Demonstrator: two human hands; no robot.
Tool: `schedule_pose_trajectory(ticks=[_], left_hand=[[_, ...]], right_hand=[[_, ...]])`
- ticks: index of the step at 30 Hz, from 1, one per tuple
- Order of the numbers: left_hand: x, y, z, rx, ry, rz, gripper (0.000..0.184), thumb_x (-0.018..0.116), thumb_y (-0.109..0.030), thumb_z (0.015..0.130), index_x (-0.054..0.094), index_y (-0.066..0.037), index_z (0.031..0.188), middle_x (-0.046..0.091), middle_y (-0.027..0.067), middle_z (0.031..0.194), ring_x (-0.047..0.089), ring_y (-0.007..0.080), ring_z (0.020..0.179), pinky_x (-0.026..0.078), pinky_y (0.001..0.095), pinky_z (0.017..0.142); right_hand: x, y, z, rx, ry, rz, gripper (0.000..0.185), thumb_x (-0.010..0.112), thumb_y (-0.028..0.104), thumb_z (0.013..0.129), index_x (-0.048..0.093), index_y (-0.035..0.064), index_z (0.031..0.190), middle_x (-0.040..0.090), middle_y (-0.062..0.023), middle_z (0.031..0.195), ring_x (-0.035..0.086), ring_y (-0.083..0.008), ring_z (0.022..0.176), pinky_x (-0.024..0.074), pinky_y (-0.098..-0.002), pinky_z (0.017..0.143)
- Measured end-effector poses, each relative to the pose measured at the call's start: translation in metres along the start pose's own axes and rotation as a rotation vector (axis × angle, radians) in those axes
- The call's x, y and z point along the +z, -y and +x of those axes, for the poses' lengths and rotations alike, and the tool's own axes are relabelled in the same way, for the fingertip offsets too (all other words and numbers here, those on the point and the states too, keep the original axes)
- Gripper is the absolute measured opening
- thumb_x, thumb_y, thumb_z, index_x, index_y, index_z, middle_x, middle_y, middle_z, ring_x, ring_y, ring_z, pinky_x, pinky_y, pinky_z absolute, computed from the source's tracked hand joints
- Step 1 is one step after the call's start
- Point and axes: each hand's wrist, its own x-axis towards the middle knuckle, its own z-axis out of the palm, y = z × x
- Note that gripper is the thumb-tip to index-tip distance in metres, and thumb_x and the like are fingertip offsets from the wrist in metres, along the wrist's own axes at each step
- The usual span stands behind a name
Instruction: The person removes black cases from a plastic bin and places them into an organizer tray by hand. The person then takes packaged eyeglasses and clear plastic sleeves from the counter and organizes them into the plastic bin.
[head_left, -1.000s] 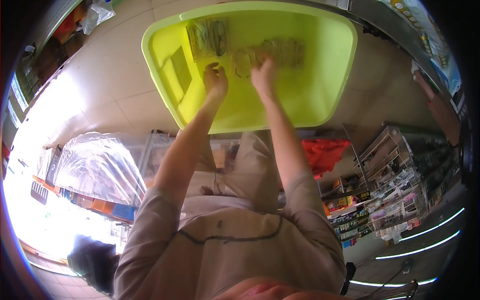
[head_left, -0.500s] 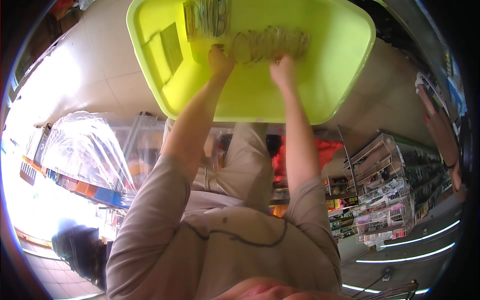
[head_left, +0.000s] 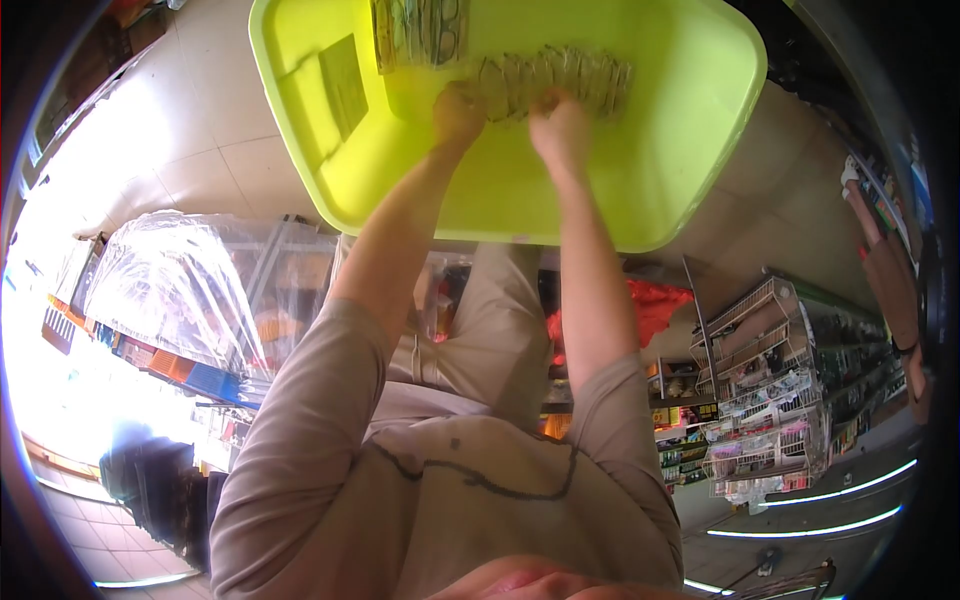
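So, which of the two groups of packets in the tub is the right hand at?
The row on the right; the other group lies farther left, away from the right hand.

Bin [head_left: 520, 195] cut off above, packets [head_left: 598, 84] blurred

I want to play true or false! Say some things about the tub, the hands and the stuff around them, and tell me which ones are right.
1. Both hands are inside the tub. True: the left hand and the right hand are both in the tub.
2. The tub is blue. False: it is yellow-green.
3. A row of clear packs lies in the tub. True.
4. The red thing is in the tub. False: it is outside it.
5. The hands wear gloves. False: they are bare.
6. Wire racks show on the person's right. True.
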Motion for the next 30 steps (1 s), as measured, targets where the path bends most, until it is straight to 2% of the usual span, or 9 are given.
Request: schedule_pose_trajectory(ticks=[5,8,11,17,19,21,24,26,30], left_hand=[[0.015,0.008,-0.004,0.11,-0.151,0.079,0.049,0.077,-0.039,0.08,0.066,-0.001,0.109,0.072,0.0213,0.1,0.068,0.038,0.098,0.054,0.0456,0.086],[-0.001,-0.026,-0.015,-0.028,0.003,-0.152,0.065,0.083,-0.048,0.076,0.063,0.002,0.111,0.07,0.0231,0.101,0.067,0.0394,0.098,0.055,0.0451,0.085],[0.001,-0.027,-0.012,-0.031,0.073,-0.111,0.078,0.085,-0.057,0.071,0.061,0.005,0.111,0.07,0.0235,0.103,0.068,0.0395,0.099,0.055,0.0447,0.086],[0.014,-0.024,-0.007,0.0,-0.001,-0.079,0.076,0.083,-0.061,0.07,0.066,0.004,0.106,0.07,0.0218,0.101,0.068,0.0388,0.095,0.054,0.0472,0.086],[-0.001,-0.05,-0.011,-0.04,0.108,0.024,0.095,0.086,-0.062,0.067,0.053,0.008,0.122,0.062,0.0256,0.116,0.062,0.0385,0.108,0.052,0.0453,0.093],[-0.007,-0.067,-0.017,-0.032,0.133,0.105,0.088,0.084,-0.062,0.069,0.055,0.005,0.119,0.061,0.0256,0.118,0.061,0.0387,0.11,0.05,0.0458,0.095],[-0.001,-0.071,-0.022,0.037,0.043,0.141,0.06,0.076,-0.061,0.075,0.074,-0.004,0.096,0.066,0.0228,0.109,0.062,0.0399,0.105,0.049,0.0485,0.091],[0.012,-0.059,-0.021,0.052,-0.014,0.095,0.062,0.077,-0.06,0.075,0.072,-0.003,0.099,0.063,0.0244,0.111,0.059,0.041,0.109,0.049,0.0482,0.091],[0.023,-0.049,-0.019,0.054,-0.053,0.056,0.072,0.08,-0.056,0.074,0.063,0.002,0.111,0.057,0.0263,0.114,0.055,0.0429,0.111,0.05,0.048,0.091]], right_hand=[[0.009,-0.014,0.004,-0.029,-0.085,0.019,0.046,0.059,0.033,0.097,0.061,0.0025,0.131,0.063,-0.0237,0.125,0.061,-0.04,0.115,0.0493,-0.0474,0.099],[0.016,-0.026,0.011,-0.084,-0.104,0.01,0.049,0.059,0.033,0.097,0.058,0.0005,0.133,0.061,-0.0256,0.127,0.059,-0.041,0.119,0.0474,-0.048,0.103],[0.019,-0.032,0.017,-0.044,0.015,0.094,0.052,0.058,0.034,0.097,0.057,-0.0024,0.133,0.059,-0.0278,0.131,0.055,-0.0418,0.124,0.0456,-0.0489,0.105],[0.019,-0.026,0.017,-0.02,0.067,0.094,0.059,0.057,0.039,0.097,0.053,-0.0059,0.137,0.052,-0.0322,0.138,0.049,-0.0439,0.132,0.0437,-0.0488,0.108],[0.019,-0.023,0.018,0.04,0.104,0.033,0.065,0.056,0.04,0.097,0.046,-0.0056,0.143,0.045,-0.033,0.144,0.047,-0.0455,0.134,0.0426,-0.0493,0.11],[0.019,-0.018,0.017,0.074,0.113,0.015,0.072,0.059,0.041,0.096,0.04,-0.0066,0.147,0.041,-0.035,0.148,0.045,-0.0472,0.136,0.0405,-0.0487,0.112],[0.026,-0.013,0.013,0.082,0.086,0.056,0.084,0.065,0.042,0.092,0.033,-0.0088,0.151,0.037,-0.0385,0.15,0.039,-0.0491,0.141,0.0358,-0.0471,0.117],[0.028,-0.015,0.014,0.082,0.072,0.093,0.09,0.065,0.045,0.091,0.028,-0.0084,0.153,0.032,-0.0389,0.154,0.034,-0.0493,0.144,0.0325,-0.047,0.12],[0.031,-0.017,0.019,0.083,0.149,0.047,0.08,0.052,0.04,0.097,0.021,-0.0034,0.156,0.024,-0.0337,0.158,0.038,-0.0503,0.14,0.0375,-0.0506,0.115]])
